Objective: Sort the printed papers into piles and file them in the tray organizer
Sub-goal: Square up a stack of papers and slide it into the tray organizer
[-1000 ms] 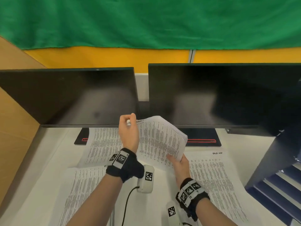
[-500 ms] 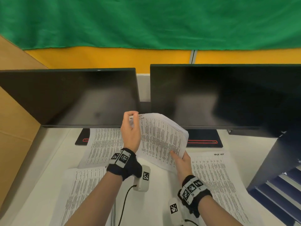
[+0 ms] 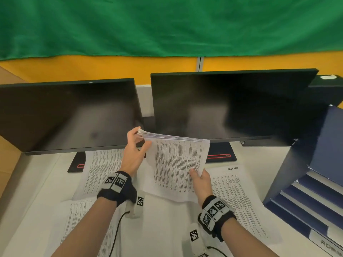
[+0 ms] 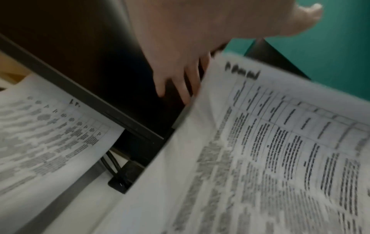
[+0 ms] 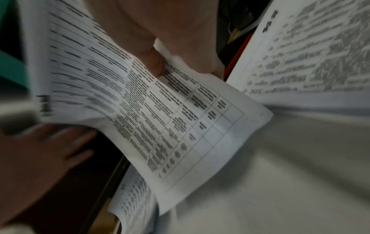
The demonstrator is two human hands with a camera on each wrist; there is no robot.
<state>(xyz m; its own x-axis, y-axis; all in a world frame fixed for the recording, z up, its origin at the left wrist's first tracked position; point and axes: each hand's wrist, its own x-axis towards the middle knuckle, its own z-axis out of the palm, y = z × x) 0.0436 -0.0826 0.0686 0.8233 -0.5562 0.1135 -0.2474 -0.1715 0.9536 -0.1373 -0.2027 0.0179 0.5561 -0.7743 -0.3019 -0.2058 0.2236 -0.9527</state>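
Observation:
I hold a stack of printed papers (image 3: 176, 160) upright above the desk, in front of the gap between two monitors. My right hand (image 3: 198, 178) grips its lower right corner, with the thumb on the printed face (image 5: 152, 61). My left hand (image 3: 137, 141) is at the stack's top left corner, its fingers (image 4: 176, 85) straight along the left edge and behind the sheets, the thumb apart. The dark blue tray organizer (image 3: 315, 182) stands at the right edge of the desk, with several stepped trays.
Three piles of printed sheets lie on the white desk: one far left (image 3: 104, 167), one near left (image 3: 81, 219), one right headed "TASK LIST" (image 3: 239, 199). Two dark monitors (image 3: 232, 104) on stands block the back. A cardboard wall stands at the left.
The stack has squared up and now stands flatter towards me. My left hand has gone from pinching the top corner to lying straight along the left edge. My right hand keeps its grip.

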